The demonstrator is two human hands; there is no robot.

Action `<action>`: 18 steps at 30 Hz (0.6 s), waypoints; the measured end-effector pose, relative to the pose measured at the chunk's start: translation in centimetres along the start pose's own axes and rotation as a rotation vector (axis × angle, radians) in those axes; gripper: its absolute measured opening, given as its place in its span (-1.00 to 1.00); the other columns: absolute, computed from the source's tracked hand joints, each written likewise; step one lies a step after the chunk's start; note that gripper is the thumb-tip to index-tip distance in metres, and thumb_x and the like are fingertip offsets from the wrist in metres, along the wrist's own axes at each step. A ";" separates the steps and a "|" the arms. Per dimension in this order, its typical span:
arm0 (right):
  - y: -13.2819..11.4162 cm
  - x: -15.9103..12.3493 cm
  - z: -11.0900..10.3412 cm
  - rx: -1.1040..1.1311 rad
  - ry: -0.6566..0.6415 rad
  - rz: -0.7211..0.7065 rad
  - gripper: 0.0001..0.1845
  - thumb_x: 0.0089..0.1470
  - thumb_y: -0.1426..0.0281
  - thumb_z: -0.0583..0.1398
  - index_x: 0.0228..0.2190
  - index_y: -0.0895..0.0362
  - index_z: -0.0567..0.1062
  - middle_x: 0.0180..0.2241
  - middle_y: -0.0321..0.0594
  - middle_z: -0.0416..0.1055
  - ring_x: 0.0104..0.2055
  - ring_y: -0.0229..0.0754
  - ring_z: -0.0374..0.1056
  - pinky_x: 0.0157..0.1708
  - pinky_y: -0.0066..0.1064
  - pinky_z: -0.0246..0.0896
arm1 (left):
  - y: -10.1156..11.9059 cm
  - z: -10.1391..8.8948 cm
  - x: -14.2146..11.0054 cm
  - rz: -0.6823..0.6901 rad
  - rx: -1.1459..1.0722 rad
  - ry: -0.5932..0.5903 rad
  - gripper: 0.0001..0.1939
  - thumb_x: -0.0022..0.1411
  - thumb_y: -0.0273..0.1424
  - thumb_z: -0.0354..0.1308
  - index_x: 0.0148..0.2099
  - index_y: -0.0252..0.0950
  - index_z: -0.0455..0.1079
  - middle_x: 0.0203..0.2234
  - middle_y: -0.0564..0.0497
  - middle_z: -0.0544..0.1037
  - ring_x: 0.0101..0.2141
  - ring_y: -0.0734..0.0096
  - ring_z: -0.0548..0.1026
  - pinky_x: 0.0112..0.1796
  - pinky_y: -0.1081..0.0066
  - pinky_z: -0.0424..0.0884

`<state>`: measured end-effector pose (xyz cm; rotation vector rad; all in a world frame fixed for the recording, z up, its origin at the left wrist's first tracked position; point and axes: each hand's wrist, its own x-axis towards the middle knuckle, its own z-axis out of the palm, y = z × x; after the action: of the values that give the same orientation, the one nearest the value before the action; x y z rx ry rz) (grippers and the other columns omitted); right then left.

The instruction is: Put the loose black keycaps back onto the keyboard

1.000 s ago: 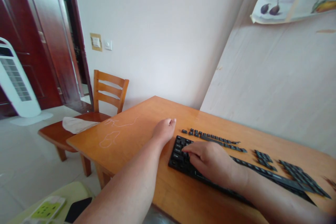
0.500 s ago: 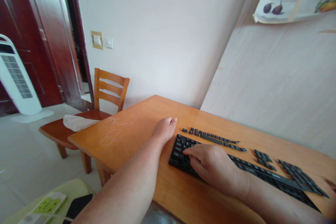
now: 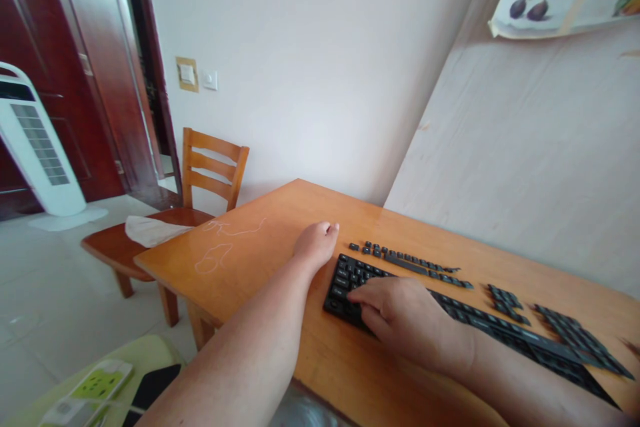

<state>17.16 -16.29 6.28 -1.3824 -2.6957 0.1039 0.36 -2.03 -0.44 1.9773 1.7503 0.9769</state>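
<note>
The black keyboard point(image 3: 341, 283) slants from lower centre toward the lower-right corner, its left end under the right hand point(image 3: 400, 310), the nearer one; whether those bent fingers pinch a keycap, I cannot tell. The left hand point(image 3: 317, 245), curled into a fist, sits just beside that end, apart from the keys.

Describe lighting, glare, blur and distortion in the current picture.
Head view: soft light, the wall brightest mid-frame; head view: pale glare on the dark-red woodwork; head view: rightmost keycaps look soft; head view: wide-angle lean on the tower fan.
</note>
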 end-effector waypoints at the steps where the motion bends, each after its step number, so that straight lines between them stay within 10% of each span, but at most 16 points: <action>1: 0.0 0.1 0.0 -0.004 -0.011 -0.002 -0.68 0.11 0.50 0.07 -0.27 0.01 0.60 -0.28 -0.30 0.57 -0.23 -0.22 0.46 -0.20 -0.45 0.24 | 0.0 0.0 0.0 0.000 0.003 -0.002 -0.50 0.37 -0.06 -0.15 -0.38 -0.26 0.44 -0.42 -0.08 0.57 -0.45 0.36 0.44 -0.49 0.38 0.08; 18: -2.4 2.6 -0.1 -0.358 -0.051 0.061 -0.80 0.18 0.31 0.13 -0.36 0.12 0.51 -0.31 -0.15 0.51 -0.22 -0.05 0.42 -0.29 -0.30 0.17 | 0.3 0.0 -0.1 -0.002 0.013 -0.005 -0.59 0.33 -0.12 -0.08 -0.41 -0.24 0.41 -0.43 -0.06 0.57 -0.48 0.37 0.39 -0.49 0.38 0.04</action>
<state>13.75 -15.58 6.77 -1.5696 -2.8141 -0.3614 0.57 -2.19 -0.28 1.9830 1.7600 0.9617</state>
